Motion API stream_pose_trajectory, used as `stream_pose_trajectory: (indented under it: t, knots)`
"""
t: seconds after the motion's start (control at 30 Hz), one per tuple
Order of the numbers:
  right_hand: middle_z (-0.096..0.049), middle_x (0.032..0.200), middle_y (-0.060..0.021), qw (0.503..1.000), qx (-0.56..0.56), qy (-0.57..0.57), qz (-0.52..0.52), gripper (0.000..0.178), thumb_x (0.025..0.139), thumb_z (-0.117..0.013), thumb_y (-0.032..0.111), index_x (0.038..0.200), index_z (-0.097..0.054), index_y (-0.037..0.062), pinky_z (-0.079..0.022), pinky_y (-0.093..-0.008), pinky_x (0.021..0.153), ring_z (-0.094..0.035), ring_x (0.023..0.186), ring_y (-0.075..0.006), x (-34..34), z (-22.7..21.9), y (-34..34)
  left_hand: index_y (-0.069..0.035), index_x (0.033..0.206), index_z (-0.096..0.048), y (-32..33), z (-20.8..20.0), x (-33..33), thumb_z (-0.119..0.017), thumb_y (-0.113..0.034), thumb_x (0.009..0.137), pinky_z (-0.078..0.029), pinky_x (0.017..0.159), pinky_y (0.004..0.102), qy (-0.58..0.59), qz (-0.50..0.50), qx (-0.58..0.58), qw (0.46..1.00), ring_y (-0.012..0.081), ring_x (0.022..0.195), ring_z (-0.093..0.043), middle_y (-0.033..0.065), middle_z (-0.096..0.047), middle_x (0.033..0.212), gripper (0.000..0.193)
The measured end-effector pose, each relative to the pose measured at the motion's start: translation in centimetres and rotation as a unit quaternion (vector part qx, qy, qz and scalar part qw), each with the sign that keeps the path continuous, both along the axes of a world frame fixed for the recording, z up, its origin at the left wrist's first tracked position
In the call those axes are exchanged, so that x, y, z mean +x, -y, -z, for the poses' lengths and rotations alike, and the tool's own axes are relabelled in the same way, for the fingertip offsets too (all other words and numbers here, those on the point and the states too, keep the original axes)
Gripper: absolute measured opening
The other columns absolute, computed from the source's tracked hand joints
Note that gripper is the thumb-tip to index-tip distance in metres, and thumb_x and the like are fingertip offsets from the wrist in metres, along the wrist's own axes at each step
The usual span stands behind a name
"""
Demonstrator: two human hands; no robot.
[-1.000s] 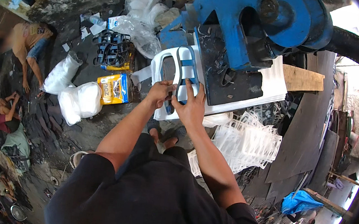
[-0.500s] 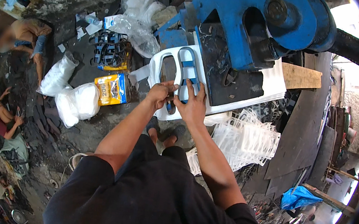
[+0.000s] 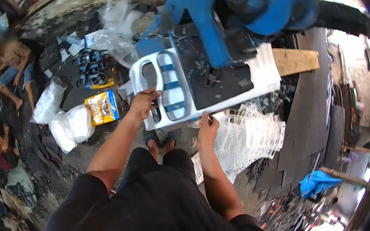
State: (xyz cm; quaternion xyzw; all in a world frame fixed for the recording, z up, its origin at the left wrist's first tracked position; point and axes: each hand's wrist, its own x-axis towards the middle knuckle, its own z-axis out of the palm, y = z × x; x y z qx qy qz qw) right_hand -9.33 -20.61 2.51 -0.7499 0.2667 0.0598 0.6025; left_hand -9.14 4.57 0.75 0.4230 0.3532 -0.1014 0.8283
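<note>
A white sheet (image 3: 138, 79) lies on the press bed, with a long sole-shaped hole at its left. Beside that hole sits a sole-shaped cutting die (image 3: 185, 102) with a grey rim and blue crossbars. My left hand (image 3: 141, 104) grips the white strip between the hole and the die, fingers closed on it. At the bed's front edge, right of the die, my right hand (image 3: 208, 125) has its fingers curled together. Whatever they pinch, if anything, is too small to make out.
A blue press (image 3: 198, 12) with a dark plate (image 3: 220, 80) stands ahead. Cut white sheets (image 3: 257, 134) are heaped at right. Left are strapped sandals (image 3: 93, 67), a yellow-blue pack (image 3: 103, 107) and white bags (image 3: 71, 127). Two people sit at far left.
My right hand has left the die and moved right to the bed's front edge, its fingers now curled. The left hand stays on the white sheet. The whole view has shifted.
</note>
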Motion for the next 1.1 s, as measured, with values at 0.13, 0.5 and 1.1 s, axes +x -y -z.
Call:
stream_pose_trajectory:
  t: [0.13,0.5,1.1]
  knots:
    - [-0.061,0.101,-0.0082,0.960,0.271,-0.034,0.065,0.027,0.097,-0.055,0.022,0.116,-0.051,0.0045,-0.051,-0.0312,0.070,-0.061,0.088,-0.0189,5.6,2.2,1.6,-0.004,0.118,-0.066,1.1,-2.8,2.1,-0.066,-0.012,0.091,-0.054,0.075,0.0321,0.000,0.010,0.018,1.000,0.0126,0.084,-0.064,0.0010,-0.068,0.097,0.028]
    - [-0.064,0.099,-0.0052,0.968,0.232,-0.027,0.093,0.019,0.099,-0.049,0.019,0.111,-0.058,0.0069,-0.052,-0.0321,0.074,-0.062,0.083,-0.0170,11.1,3.0,5.8,0.005,0.118,-0.064,4.2,1.8,8.3,-0.065,-0.022,0.090,-0.053,0.075,0.0427,0.056,0.160,0.316,0.933,0.0290,0.080,-0.069,0.0199,-0.069,0.083,0.039]
    - [-0.067,0.107,-0.0141,0.931,0.326,-0.159,-0.043,0.026,0.089,-0.046,-0.007,0.111,-0.060,-0.0041,-0.052,-0.0422,0.091,-0.064,0.099,-0.0271,6.6,-1.5,0.7,-0.003,0.097,-0.068,-4.2,0.4,20.6,-0.060,-0.015,0.079,-0.051,0.081,0.0488,0.291,0.307,0.720,0.550,0.0405,0.092,-0.063,0.0214,-0.067,0.100,0.023]
